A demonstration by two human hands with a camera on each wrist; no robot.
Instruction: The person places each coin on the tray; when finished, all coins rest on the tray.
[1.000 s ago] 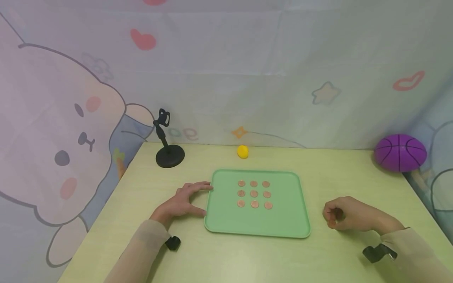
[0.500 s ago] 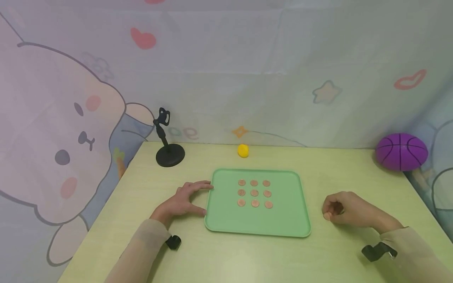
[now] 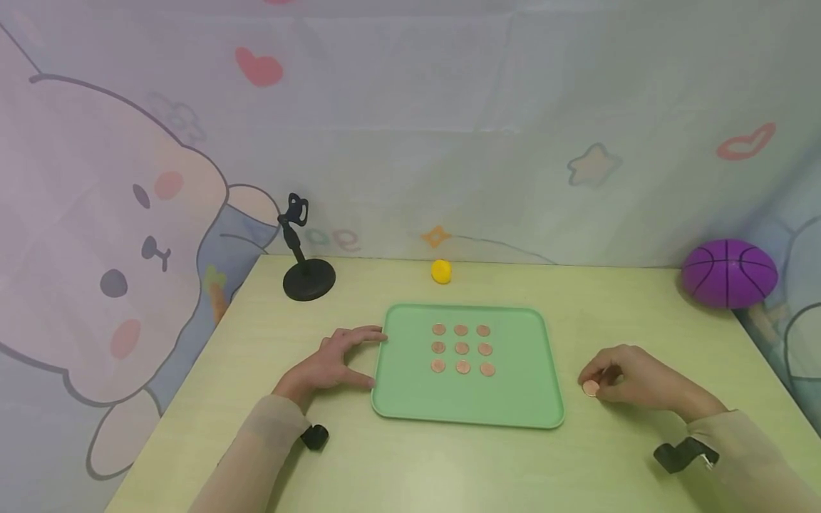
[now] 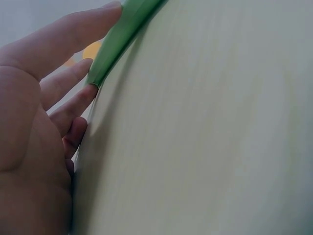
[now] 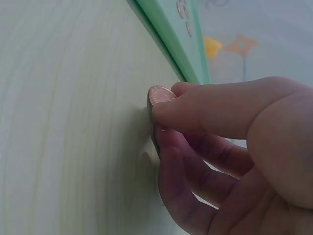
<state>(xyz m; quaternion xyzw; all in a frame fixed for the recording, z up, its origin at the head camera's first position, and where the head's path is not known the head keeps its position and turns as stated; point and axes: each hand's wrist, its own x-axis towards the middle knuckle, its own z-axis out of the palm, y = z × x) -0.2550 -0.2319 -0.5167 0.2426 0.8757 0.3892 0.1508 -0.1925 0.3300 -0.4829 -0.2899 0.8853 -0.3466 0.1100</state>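
In the head view a green tray (image 3: 465, 402) lies on the table, with copper coins (image 3: 462, 348) set in three rows of three. My left hand (image 3: 327, 363) touches the tray's left rim with thumb and fingers spread; the left wrist view shows these fingertips against the green edge (image 4: 110, 49). Right of the tray, apart from it, my right hand (image 3: 631, 377) pinches a copper coin (image 5: 161, 94) between thumb and fingers, close over the table. A darker edge shows below that coin in the right wrist view; whether it is another coin is unclear.
A black stand (image 3: 309, 279) is at the back left of the table. Behind the tray sits a small yellow object (image 3: 441, 271). At the back right corner rests a purple ball (image 3: 728, 273). A patterned cloth (image 3: 410, 142) hangs behind the table.
The coin in my right fingertips has come further into sight and now shows its flat face, as the fingers shifted slightly left. My left hand and the tray coins stay put.
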